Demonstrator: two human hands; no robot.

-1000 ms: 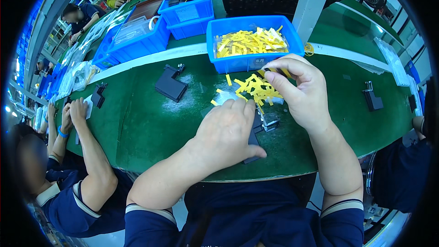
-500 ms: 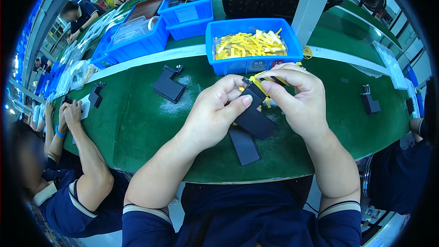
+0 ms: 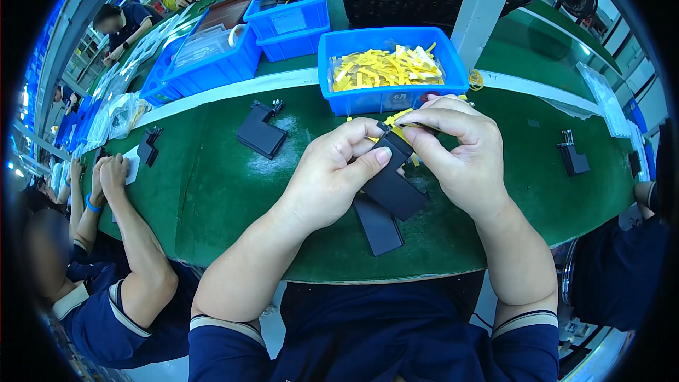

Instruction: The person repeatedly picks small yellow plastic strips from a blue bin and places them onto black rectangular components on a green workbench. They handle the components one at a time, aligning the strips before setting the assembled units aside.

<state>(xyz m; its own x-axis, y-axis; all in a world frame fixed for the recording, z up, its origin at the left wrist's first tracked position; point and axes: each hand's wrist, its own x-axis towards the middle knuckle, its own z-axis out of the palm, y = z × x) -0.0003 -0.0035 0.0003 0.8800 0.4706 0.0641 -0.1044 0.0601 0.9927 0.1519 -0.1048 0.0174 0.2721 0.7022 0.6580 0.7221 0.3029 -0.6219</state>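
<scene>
Between the thumb and fingers of my left hand [image 3: 338,170] is a black L-shaped plastic part [image 3: 393,189], tilted, its narrow end pointing away from me. My right hand [image 3: 460,148] is closed in a pinch at that narrow end, on a thin dark piece [image 3: 426,128] mostly covered by the fingers. Yellow strips [image 3: 396,119] lie behind and under the fingertips. Another flat black part [image 3: 378,225] rests on the green table, partly beneath the held one.
A blue bin [image 3: 392,102] of yellow strips stands just beyond my hands. Black L-shaped parts lie to the left [image 3: 262,133] and right [image 3: 575,161]. More blue bins [image 3: 288,25] are at the back left. A co-worker's hands [image 3: 109,175] work at the left edge.
My right fingertips have shifted slightly left, closer to the narrow end of the black part, and less of the thin dark piece shows. My left hand has barely moved.
</scene>
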